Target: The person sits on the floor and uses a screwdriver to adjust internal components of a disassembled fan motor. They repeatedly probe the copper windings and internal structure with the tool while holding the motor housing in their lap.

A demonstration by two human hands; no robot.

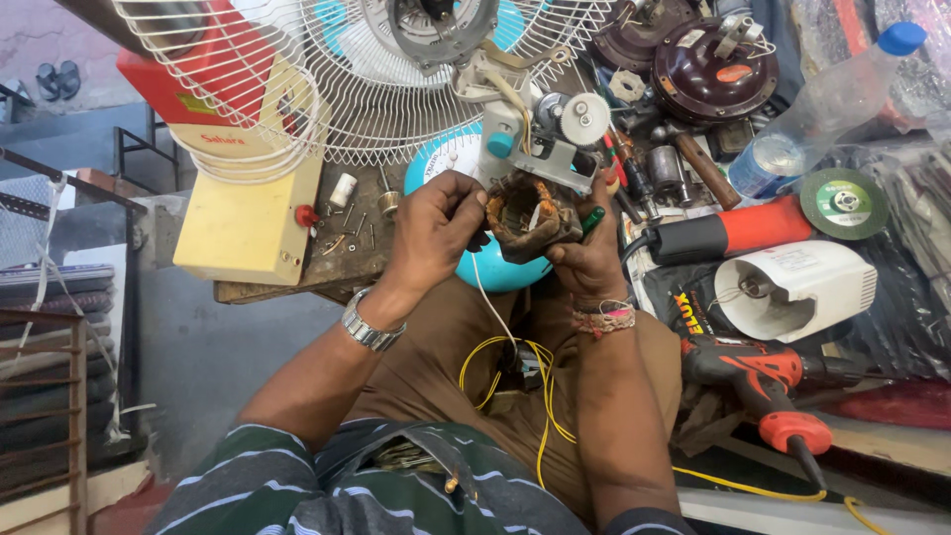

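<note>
A: Hands, quick. What are you gripping?

B: Your right hand [591, 260] is closing around the brown wound motor core [527, 216], cupping it from below at the near edge of the workbench [327, 263]. Your left hand [433, 230] is pinching at the core's left rim, fingers curled; a white wire [487, 297] is hanging down from there.

A: Where is the core sitting?

B: It's being held just above a teal round cover [495, 269], right in front of the white fan grille [367, 89].

A: Around it?

B: Yellow wires [540, 381] are trailing over your lap. A red drill [768, 381] is lying off to your right, a white housing [797, 289] beside it, a plastic bottle [827, 104] toward the far right corner.
</note>
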